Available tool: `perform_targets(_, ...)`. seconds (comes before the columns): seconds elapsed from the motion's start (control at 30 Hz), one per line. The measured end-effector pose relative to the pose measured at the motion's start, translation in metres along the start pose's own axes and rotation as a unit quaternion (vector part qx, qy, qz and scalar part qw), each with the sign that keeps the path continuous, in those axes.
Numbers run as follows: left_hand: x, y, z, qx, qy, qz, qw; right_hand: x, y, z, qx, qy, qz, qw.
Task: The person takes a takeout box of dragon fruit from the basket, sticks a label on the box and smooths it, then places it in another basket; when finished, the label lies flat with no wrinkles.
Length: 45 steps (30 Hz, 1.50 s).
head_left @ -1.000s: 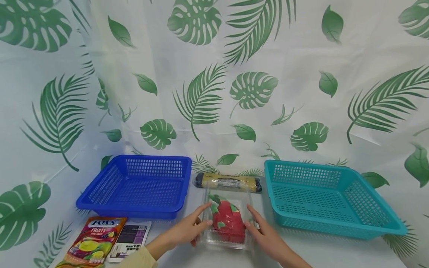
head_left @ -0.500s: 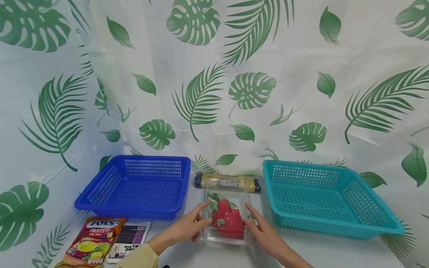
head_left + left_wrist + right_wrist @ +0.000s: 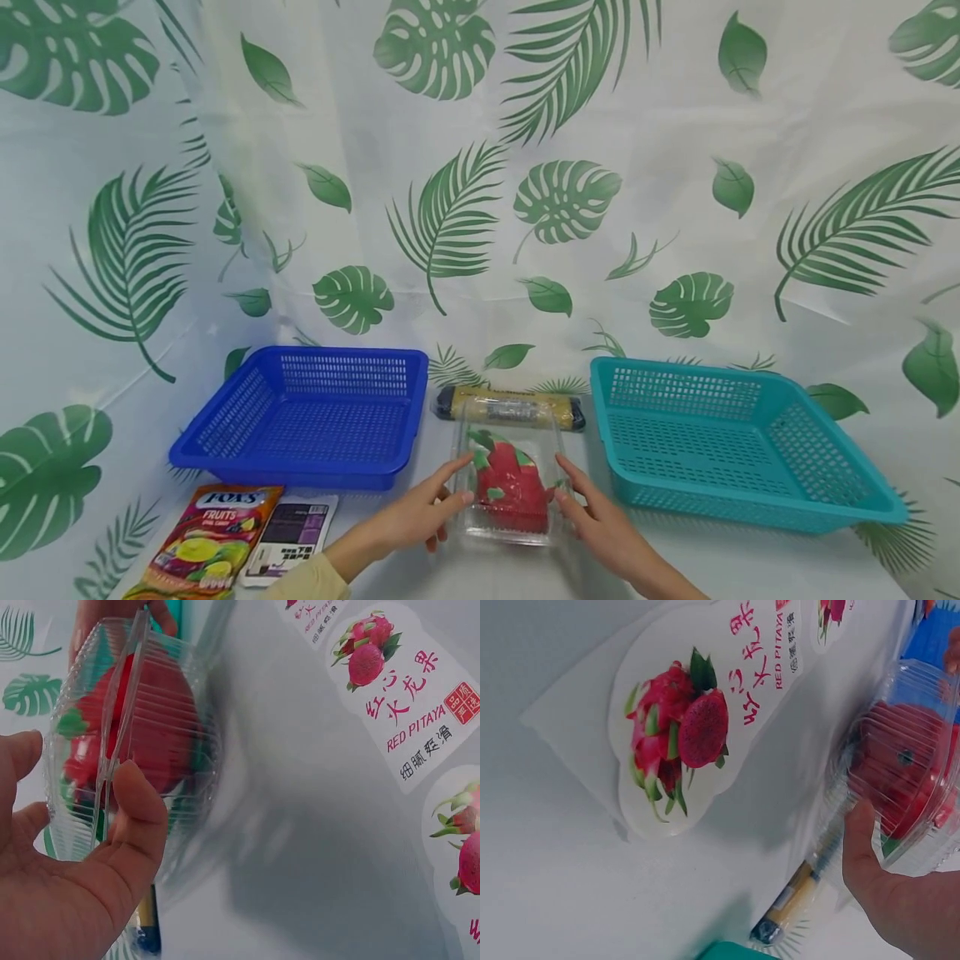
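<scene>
A clear plastic clamshell box (image 3: 510,533) with a red dragon fruit (image 3: 512,487) inside sits between both hands in the head view. My left hand (image 3: 420,508) grips its left side; in the left wrist view the thumb (image 3: 139,799) presses near the rim and the fingers reach the other face. On the right side my right hand (image 3: 600,521) holds the box, its thumb (image 3: 861,832) against the ribbed plastic. Lid and base meet along the rim. Both wrist views show white dragon fruit stickers (image 3: 405,697) marked RED PITAYA on a pale surface.
A blue basket (image 3: 300,475) stands at left, a teal basket (image 3: 750,508) at right. Behind the box lies a yellow and dark wrapped pack (image 3: 517,400). A Fox's candy bag (image 3: 202,542) and a white and purple packet (image 3: 292,537) lie at front left.
The box's near edge has shifted slightly away from me. My right hand has moved a little along its side, while my left hand stays nearly the same.
</scene>
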<state>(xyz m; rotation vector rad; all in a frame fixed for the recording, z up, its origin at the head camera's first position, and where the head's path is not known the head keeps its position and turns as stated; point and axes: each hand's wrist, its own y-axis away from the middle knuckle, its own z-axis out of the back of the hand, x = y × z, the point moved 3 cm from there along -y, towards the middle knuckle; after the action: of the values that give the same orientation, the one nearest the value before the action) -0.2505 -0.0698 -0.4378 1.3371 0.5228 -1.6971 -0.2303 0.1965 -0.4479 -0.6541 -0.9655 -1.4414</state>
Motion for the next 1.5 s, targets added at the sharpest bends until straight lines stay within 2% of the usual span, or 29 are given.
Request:
perform_targets(0.4, 0.0, -0.002, -0.001, -0.006, 0.017, -0.027, 0.9995, -0.002, -0.001, 0.0, -0.001, -0.014, 0.018, 0.9997)
perform_targets(0.97, 0.0, -0.008, 0.001, -0.013, 0.011, -0.015, 0.9997, -0.001, -0.005, -0.002, -0.015, -0.012, 0.03, 0.9994)
perform_targets(1.2, 0.002, -0.007, 0.001, -0.016, 0.017, -0.011, 0.9997, -0.003, -0.005, -0.003, -0.014, -0.011, 0.017, 0.9997)
perform_targets(1.37, 0.009, -0.005, 0.001, -0.022, 0.03, -0.012, 0.9992, -0.005, -0.002, -0.001, -0.014, -0.023, 0.01, 0.9996)
perform_targets(1.5, 0.015, 0.004, 0.001, -0.042, 0.046, -0.028, 0.9977, -0.012, 0.007, 0.003, -0.013, -0.037, 0.007, 0.9992)
